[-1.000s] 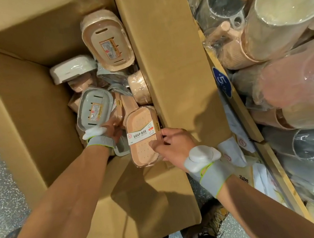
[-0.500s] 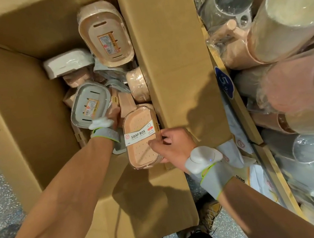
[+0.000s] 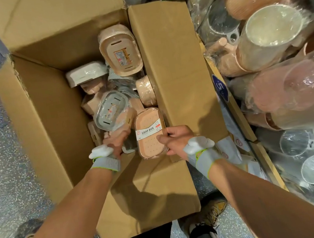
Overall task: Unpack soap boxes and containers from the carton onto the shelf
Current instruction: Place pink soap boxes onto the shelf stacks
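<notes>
While its perforated face is turned up toward the camera, the peach soap box [image 3: 151, 138] has its long axis running near to far, with a white label band crossing its width. It is held at the near right of the open carton [image 3: 52, 114], beside the right flap. The right hand [image 3: 176, 139] clamps its near right edge, thumb on the face and fingers curled behind. The left hand [image 3: 115, 143] reaches in just left of the box, below a grey tray [image 3: 110, 110]; its fingers are buried, so whether it holds anything cannot be told. Farther in lie a peach tray [image 3: 119, 51] and a white container [image 3: 86, 73]. Wrapped cups [image 3: 274, 34] crowd the shelf [image 3: 237, 114] at right.
</notes>
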Demonstrator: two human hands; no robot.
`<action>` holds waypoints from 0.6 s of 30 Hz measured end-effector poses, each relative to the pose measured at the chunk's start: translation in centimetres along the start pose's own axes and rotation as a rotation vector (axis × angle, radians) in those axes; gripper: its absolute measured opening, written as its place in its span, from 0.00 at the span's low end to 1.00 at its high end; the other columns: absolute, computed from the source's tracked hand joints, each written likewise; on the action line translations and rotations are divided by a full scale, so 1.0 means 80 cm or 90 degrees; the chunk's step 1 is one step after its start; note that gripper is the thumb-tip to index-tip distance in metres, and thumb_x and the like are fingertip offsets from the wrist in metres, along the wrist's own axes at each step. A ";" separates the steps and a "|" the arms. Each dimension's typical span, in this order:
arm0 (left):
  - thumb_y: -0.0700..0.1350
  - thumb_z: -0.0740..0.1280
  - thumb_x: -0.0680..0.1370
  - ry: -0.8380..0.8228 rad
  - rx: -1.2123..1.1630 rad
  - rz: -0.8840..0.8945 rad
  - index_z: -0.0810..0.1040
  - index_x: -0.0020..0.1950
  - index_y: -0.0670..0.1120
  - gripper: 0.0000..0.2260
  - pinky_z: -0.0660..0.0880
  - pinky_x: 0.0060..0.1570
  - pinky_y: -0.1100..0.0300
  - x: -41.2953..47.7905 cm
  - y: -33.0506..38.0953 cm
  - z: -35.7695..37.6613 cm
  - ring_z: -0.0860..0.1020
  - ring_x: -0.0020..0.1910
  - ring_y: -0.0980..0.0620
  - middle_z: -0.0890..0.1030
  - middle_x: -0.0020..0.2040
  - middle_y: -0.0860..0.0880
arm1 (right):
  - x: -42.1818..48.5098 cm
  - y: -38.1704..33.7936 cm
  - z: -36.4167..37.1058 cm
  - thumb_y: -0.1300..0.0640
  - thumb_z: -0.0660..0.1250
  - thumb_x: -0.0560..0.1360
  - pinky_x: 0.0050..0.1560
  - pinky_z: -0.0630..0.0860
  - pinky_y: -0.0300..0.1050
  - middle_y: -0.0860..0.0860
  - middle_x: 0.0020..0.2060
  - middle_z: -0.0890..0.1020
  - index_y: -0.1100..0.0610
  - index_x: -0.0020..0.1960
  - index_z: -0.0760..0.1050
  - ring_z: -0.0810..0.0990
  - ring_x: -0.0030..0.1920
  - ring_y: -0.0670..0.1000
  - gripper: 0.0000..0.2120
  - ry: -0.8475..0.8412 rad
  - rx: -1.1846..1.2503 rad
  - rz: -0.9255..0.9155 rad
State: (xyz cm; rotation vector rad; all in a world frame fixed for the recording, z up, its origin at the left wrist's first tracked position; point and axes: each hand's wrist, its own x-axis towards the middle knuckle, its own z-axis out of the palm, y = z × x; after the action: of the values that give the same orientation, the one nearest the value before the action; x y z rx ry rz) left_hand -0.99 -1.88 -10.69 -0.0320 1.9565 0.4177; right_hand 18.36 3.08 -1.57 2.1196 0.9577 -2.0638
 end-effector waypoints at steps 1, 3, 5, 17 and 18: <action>0.62 0.78 0.48 0.013 0.019 0.040 0.71 0.67 0.41 0.51 0.73 0.62 0.49 -0.003 -0.002 -0.002 0.77 0.60 0.42 0.78 0.61 0.43 | -0.002 0.000 0.000 0.55 0.70 0.71 0.41 0.82 0.44 0.52 0.46 0.85 0.58 0.47 0.81 0.84 0.44 0.52 0.08 0.000 -0.006 0.001; 0.57 0.79 0.53 0.033 0.076 0.056 0.70 0.66 0.41 0.46 0.73 0.61 0.50 -0.033 0.009 -0.008 0.77 0.58 0.45 0.78 0.58 0.45 | -0.007 0.000 0.001 0.54 0.70 0.70 0.42 0.83 0.51 0.49 0.36 0.84 0.56 0.41 0.80 0.82 0.33 0.50 0.05 0.008 -0.009 -0.010; 0.49 0.79 0.63 0.072 0.134 0.081 0.68 0.68 0.41 0.38 0.72 0.60 0.53 -0.062 0.020 -0.009 0.73 0.58 0.47 0.74 0.58 0.45 | -0.016 -0.001 0.002 0.54 0.69 0.69 0.42 0.83 0.53 0.46 0.29 0.82 0.52 0.36 0.79 0.80 0.26 0.48 0.04 0.037 -0.015 0.000; 0.50 0.79 0.62 0.066 0.182 0.180 0.65 0.70 0.41 0.41 0.71 0.61 0.48 -0.181 0.038 -0.018 0.69 0.63 0.41 0.70 0.65 0.41 | -0.138 0.012 -0.048 0.62 0.64 0.76 0.46 0.80 0.51 0.57 0.52 0.80 0.55 0.43 0.72 0.79 0.45 0.53 0.05 0.009 0.104 0.029; 0.49 0.79 0.62 0.063 0.179 0.188 0.65 0.69 0.40 0.41 0.71 0.61 0.48 -0.204 0.041 -0.017 0.70 0.64 0.40 0.71 0.65 0.40 | -0.157 0.010 -0.061 0.62 0.63 0.77 0.45 0.80 0.49 0.57 0.52 0.80 0.54 0.44 0.72 0.79 0.44 0.52 0.04 0.017 0.115 0.024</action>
State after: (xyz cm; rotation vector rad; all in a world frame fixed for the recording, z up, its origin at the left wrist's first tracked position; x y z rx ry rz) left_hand 3.88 -1.96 5.26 0.4276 2.1092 0.3323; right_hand 24.00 -0.47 10.15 2.2346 0.7543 -2.1856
